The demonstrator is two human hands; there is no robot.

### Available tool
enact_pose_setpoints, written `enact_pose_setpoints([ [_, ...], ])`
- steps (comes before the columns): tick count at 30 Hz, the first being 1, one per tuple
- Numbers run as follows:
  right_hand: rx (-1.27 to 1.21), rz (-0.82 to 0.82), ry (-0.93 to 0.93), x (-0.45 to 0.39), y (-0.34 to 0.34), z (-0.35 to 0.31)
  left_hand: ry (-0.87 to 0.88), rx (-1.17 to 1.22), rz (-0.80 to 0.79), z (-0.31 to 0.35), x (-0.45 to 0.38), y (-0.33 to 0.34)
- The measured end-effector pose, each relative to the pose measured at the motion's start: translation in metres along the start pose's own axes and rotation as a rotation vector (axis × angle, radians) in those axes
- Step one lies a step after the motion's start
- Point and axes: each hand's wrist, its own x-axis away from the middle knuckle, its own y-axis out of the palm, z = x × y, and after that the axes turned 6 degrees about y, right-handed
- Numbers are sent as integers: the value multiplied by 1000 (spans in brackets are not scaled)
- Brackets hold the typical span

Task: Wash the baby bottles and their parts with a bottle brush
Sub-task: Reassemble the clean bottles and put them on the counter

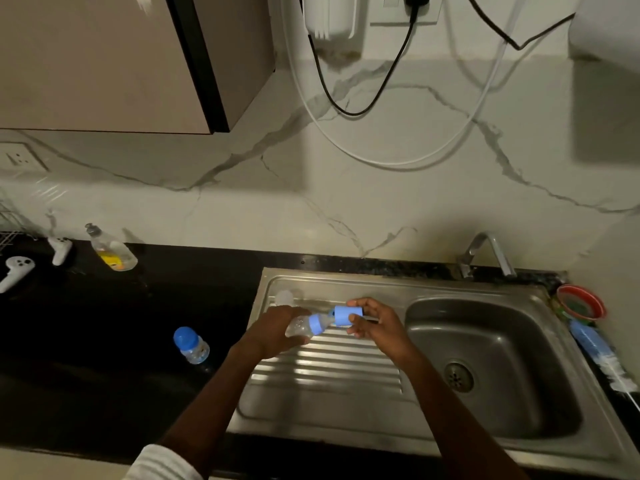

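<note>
Left hand (277, 329) wrapped round clear bottle (304, 325), right hand (375, 323) pinching its blue cap (348, 315), above sink drainboard (332, 368)

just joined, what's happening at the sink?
A person's left hand grips a clear baby bottle with a blue collar over the steel drainboard, while the right hand holds its light blue cap just off the top. A second blue-capped bottle stands on the black counter. The blue-handled bottle brush lies untouched right of the basin.

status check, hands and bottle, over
Left hand grips bottle over drainboard. Right hand holds blue cap, off. Brush untouched. Nothing blocking.
</note>
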Motion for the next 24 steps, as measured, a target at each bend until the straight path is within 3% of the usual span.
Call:
enact_pose_setpoints([
  [5,80,-94,-37,0,6,4,44,-51,3,14,-5,8],
  [14,144,-115,-111,4,8,12,99,-168,14,16,-5,20],
  [19,146,-116,-120,-2,11,8,128,1,93,3,6,25],
  [24,321,-93,-189,-23,35,-13,57,172,146,-11,7,24],
])
